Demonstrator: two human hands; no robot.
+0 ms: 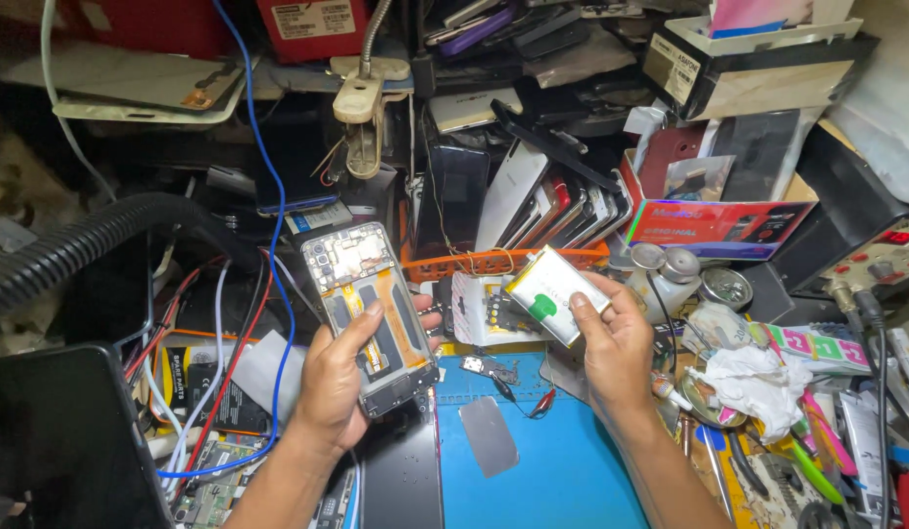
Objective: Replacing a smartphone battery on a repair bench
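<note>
— Two hands; what do they grip?
— Left hand (339, 377): fingers closed around an opened phone (370, 313), thumb across its exposed interior. Right hand (611, 343): fingers closed on a silver battery (552, 292), tilted.
— And beyond?
— Blue mat (562, 460) beneath both; orange tray (493, 261) of upright phones behind the fingertips.
</note>
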